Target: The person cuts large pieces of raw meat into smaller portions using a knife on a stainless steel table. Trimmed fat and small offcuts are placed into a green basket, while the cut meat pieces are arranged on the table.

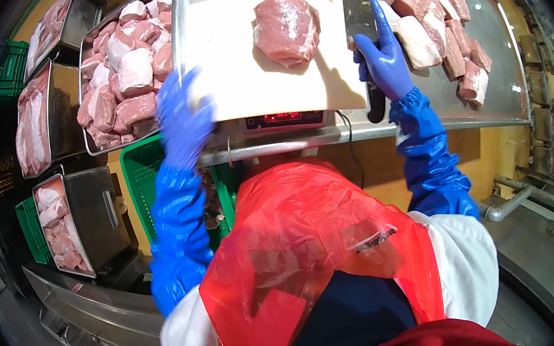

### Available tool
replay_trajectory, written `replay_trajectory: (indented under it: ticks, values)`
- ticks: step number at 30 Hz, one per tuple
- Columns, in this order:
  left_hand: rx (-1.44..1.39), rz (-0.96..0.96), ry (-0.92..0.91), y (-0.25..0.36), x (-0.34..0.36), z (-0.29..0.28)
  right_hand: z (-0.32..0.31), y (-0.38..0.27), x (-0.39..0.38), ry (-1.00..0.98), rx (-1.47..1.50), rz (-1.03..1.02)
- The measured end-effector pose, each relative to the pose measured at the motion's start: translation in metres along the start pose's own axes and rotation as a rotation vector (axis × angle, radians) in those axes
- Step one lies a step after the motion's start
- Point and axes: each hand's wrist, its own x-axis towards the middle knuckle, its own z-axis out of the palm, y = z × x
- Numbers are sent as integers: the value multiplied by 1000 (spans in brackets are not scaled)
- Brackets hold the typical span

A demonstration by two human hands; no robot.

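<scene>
A single piece of raw pink meat [288, 30] lies on the white cutting board [232, 63], towards its far side. My right hand [383, 60], in a blue glove, is at the board's right edge, closed on a knife with a black handle [376, 103]. Its wide blade [357, 2] points away from me along that edge, and one finger stretches forward beside it. My left hand [187, 118], also gloved in blue, is over the board's near left corner. Motion smears its fingers, so their pose is unclear.
A scale with a lit red display [285, 117] sits under the board's near edge. Cut meat chunks [422, 43] lie on the steel table [487, 115] at right. At left stand a heaped meat tray [96, 150], further meat trays [35, 121] and a green crate [139, 177].
</scene>
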Motion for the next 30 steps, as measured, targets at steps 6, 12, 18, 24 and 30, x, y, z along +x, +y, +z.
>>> replay_trajectory:
  ticks: [6,12,18,24,30]
  values:
    - [366,458,-457,116,180,102,-1,5,-32,112,145,-56]
    - [400,150,-624,47,166,79,-35,30,-82,123,128,228]
    - [497,68,19,66,78,54,-1,46,-62,34,-257,131]
    - [86,400,-197,76,91,63,66,31,-36,-146,-518,3]
    - [-14,433,-141,72,88,70,67,23,-107,-287,-711,177]
